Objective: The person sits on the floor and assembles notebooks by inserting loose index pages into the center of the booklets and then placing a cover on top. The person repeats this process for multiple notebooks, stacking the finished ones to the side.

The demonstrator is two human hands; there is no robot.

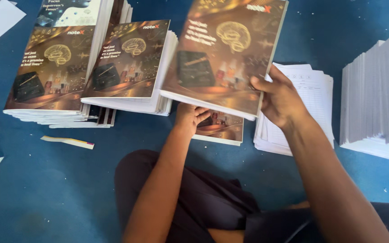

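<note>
Gripping a glossy brown booklet (223,54), gold brain cover, right hand (282,101), tilted.

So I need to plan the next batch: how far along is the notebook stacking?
Done: two stacks of covered notebooks lie on the blue floor. In hand: the right hand and left hand hold one notebook above a low stack. Left: plain white piles, one beside the right hand and a taller one at the far right.
</note>
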